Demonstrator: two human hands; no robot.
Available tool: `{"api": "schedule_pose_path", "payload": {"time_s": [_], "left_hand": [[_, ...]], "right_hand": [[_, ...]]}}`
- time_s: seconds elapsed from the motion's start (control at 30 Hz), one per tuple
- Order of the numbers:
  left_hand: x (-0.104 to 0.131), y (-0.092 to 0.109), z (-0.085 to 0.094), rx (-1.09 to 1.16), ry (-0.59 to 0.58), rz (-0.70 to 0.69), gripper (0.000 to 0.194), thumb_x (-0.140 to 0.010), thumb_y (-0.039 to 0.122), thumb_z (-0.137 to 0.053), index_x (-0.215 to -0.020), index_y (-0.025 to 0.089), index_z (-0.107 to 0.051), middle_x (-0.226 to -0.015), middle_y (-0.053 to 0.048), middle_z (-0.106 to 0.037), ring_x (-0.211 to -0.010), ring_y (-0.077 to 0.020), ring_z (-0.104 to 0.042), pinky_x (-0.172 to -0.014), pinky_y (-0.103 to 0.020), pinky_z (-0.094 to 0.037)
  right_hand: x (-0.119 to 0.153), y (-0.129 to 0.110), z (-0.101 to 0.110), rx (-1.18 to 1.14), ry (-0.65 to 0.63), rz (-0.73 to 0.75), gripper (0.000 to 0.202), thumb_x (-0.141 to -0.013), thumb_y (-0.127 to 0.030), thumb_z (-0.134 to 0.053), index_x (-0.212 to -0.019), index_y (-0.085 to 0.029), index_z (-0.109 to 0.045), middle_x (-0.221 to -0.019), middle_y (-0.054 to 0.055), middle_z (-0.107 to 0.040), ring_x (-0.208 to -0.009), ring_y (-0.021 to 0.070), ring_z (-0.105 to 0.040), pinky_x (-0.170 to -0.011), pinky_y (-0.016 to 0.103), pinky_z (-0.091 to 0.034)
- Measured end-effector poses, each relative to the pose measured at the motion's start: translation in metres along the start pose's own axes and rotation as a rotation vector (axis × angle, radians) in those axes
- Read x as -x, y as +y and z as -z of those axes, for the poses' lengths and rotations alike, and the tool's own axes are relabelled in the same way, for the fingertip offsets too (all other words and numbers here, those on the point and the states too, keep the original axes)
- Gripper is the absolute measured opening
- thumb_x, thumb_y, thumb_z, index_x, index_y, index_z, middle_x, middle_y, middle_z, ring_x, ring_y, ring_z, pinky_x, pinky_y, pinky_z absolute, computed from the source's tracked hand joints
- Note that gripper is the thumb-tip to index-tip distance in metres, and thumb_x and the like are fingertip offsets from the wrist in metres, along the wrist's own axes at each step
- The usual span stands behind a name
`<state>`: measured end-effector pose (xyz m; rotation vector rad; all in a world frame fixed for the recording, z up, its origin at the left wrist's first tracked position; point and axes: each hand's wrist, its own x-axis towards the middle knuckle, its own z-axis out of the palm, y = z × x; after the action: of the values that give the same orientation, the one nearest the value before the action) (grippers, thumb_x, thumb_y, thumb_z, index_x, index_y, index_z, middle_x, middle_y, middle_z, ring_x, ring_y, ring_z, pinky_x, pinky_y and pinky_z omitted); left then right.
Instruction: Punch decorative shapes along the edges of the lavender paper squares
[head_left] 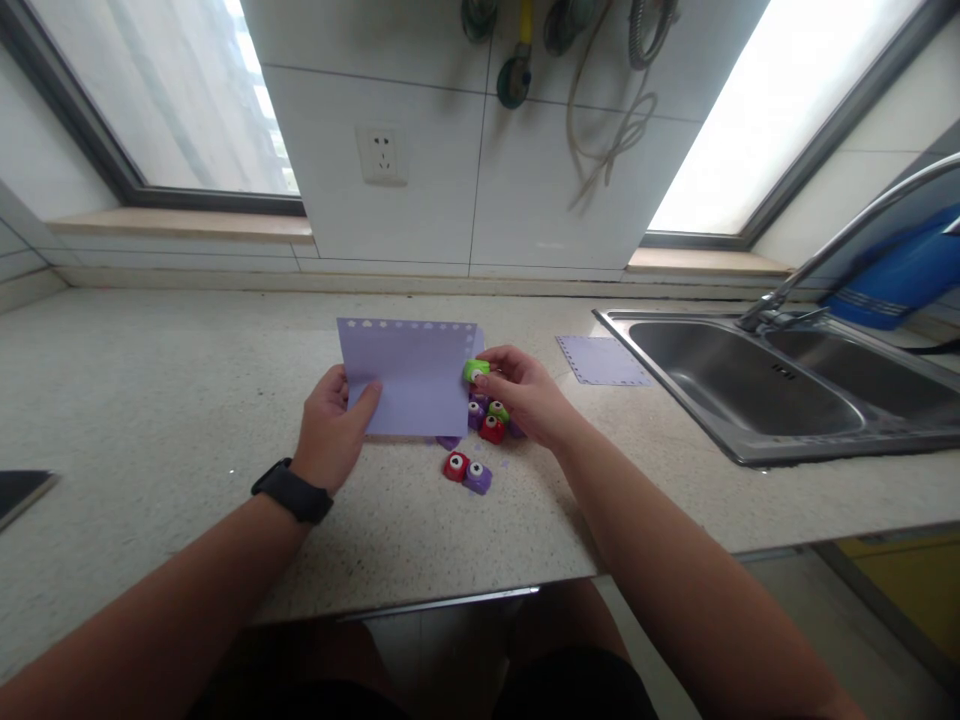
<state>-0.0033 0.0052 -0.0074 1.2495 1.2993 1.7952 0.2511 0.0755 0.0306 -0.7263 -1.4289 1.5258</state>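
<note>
My left hand grips the left side of a sheet of purple paper, thumb on its face. Punched holes run along the sheet's top edge and down the upper part of its right edge. At that right edge, my right hand holds a green craft punch between thumb and fingers. Below it, several punches sit in a cluster, among them a red punch and another green punch. Nearer me lie a red punch and a purple punch, side by side.
A second purple sheet with punched edges lies by the steel double sink. A faucet rises behind the sink, with a blue object beyond. A dark flat object rests at the counter's left. Tiny paper bits lie near the punches.
</note>
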Motion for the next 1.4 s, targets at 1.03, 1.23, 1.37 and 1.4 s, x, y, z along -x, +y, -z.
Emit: {"api": "schedule_pose_path", "payload": {"time_s": [1.03,1.23,1.37,1.4], "left_hand": [[0.0015,0.0059,-0.0018,-0.055,-0.018,-0.020,0.031,-0.087,0.037,-0.076,-0.110,0.020,-0.067,-0.108,-0.007,-0.076,-0.100,-0.0244,-0.071,-0.095,-0.041,-0.055],[0.0017,0.0051,-0.0018,-0.050,-0.043,-0.023,0.034,-0.086,0.038,-0.077,-0.113,0.020,-0.068,-0.110,-0.009,-0.076,-0.101,-0.0253,-0.072,-0.098,-0.045,-0.055],[0.0013,0.0037,-0.0014,-0.036,-0.050,-0.015,0.037,-0.086,0.039,-0.078,-0.115,0.020,-0.068,-0.115,-0.009,-0.076,-0.104,-0.0261,-0.071,-0.102,-0.047,-0.054],[0.0012,0.0036,-0.0015,-0.034,-0.048,-0.014,0.037,-0.086,0.039,-0.078,-0.115,0.020,-0.068,-0.115,-0.009,-0.076,-0.105,-0.0260,-0.071,-0.102,-0.047,-0.053]], "right_hand": [[0.0012,-0.0039,-0.0034,0.027,-0.027,-0.024,0.038,-0.070,-0.038,-0.092,-0.098,-0.026,-0.068,-0.096,0.002,-0.073,-0.086,0.0187,-0.069,-0.089,0.041,-0.059],[0.0011,-0.0039,-0.0026,0.010,-0.026,-0.032,0.038,-0.071,-0.036,-0.091,-0.102,-0.026,-0.072,-0.100,0.003,-0.075,-0.088,0.0181,-0.069,-0.092,0.040,-0.058],[0.0010,-0.0026,-0.0026,-0.004,-0.036,-0.025,0.038,-0.070,-0.032,-0.093,-0.100,-0.026,-0.072,-0.101,0.002,-0.076,-0.091,0.0182,-0.070,-0.097,0.041,-0.057],[0.0009,-0.0021,-0.0027,-0.002,-0.037,-0.027,0.038,-0.069,-0.031,-0.094,-0.100,-0.026,-0.072,-0.101,0.002,-0.076,-0.091,0.0183,-0.070,-0.097,0.041,-0.056]]}}
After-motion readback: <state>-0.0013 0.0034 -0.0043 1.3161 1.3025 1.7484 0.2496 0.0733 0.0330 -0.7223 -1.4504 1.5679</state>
